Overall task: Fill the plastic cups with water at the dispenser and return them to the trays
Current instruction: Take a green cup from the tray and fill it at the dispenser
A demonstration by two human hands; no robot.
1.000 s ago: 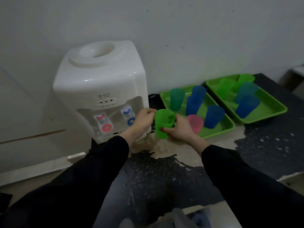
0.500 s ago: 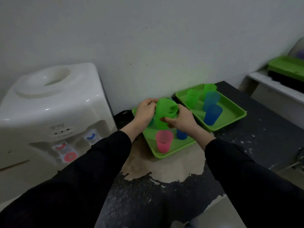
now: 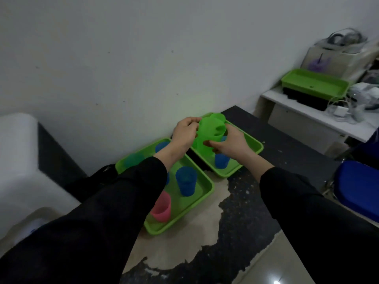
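A green plastic cup (image 3: 209,136) hangs above the far green tray (image 3: 253,149), held between both hands. My left hand (image 3: 184,133) grips its left side near the rim. My right hand (image 3: 230,143) wraps its lower right side. Below them in that tray stands a blue cup (image 3: 221,160), and another green cup (image 3: 220,116) shows behind the held one. The near green tray (image 3: 202,196) carries a blue cup (image 3: 186,181), a pink cup (image 3: 162,207) and more cups partly hidden by my left sleeve. The white dispenser (image 3: 18,171) is at the far left, blurred.
The dark worn countertop (image 3: 287,152) ends on the right. A white shelf (image 3: 320,111) beyond it holds another green tray (image 3: 313,84), cables and a box. A blue object (image 3: 359,187) sits at the right edge. The wall stands close behind the trays.
Both hands have carried the green cup rightward, from in front of the dispenser past the near tray to over the far tray. My view has swung right with it.
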